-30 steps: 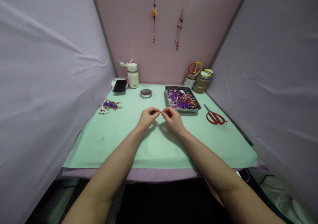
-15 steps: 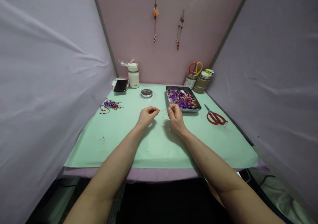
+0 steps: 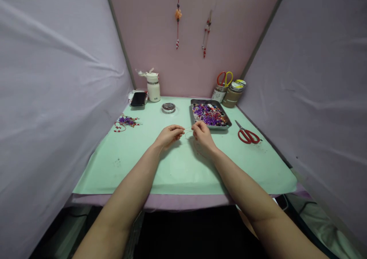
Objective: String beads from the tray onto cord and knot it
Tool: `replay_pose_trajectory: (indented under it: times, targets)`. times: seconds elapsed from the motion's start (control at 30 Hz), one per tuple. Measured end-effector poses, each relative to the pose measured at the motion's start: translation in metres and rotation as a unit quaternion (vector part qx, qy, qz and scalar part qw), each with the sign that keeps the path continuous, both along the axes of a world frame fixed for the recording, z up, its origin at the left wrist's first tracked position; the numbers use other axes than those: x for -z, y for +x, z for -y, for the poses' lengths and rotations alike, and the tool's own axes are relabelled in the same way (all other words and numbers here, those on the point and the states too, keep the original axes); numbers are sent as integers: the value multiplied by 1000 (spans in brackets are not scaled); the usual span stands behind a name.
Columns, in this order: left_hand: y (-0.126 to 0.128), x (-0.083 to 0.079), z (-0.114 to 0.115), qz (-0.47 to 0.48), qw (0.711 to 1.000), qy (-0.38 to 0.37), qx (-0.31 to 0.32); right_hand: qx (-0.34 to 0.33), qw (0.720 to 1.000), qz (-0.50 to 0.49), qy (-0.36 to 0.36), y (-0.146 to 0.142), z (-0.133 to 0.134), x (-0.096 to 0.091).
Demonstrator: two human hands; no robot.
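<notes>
A thin cord (image 3: 187, 130) runs between my two hands above the middle of the green-covered table (image 3: 183, 167), with a loose loop hanging under it. My left hand (image 3: 171, 134) pinches one end between thumb and fingertips. Close by on the right, my right hand (image 3: 202, 135) pinches the other part, its fingers curled in front of the near left corner of the tray. More of the cord trails below my right hand, faint against the cloth. Right behind that hand lies the metal tray (image 3: 226, 127), full of purple, red and dark beads (image 3: 207, 115).
Red-handled scissors (image 3: 248, 136) lie right of the tray. A spool (image 3: 168, 107) sits behind my left hand. Finished-looking beaded strings (image 3: 126, 122) lie at left, near a phone (image 3: 138, 99) and white bottle (image 3: 153, 87). Jars (image 3: 233, 95) stand at back right; beaded charms (image 3: 178, 16) hang behind.
My left hand has turned slightly, its fingers now more stretched out. My right hand has shifted a little left, and the cord's loop has changed shape, with more of it showing below.
</notes>
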State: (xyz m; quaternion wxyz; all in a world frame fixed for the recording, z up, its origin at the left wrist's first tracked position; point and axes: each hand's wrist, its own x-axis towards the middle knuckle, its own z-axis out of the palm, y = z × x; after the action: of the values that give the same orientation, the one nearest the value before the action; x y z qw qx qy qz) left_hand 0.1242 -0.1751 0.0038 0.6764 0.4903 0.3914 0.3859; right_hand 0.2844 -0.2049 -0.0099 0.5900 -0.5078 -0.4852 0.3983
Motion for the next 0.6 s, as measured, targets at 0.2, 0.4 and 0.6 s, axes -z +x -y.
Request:
replay_pose_trajectory:
  times: [0.2, 0.4, 0.6]
  targets:
    - [-2, 0, -1, 16, 999, -30, 30, 1, 1000, -14, -17, -1, 2, -4]
    - [0, 0, -4, 23, 998, -55, 18, -4, 1000, -22, -18, -1, 3, -4]
    - [0, 0, 0, 1, 999, -34, 19, -17, 999, -39, -26, -3, 4, -7]
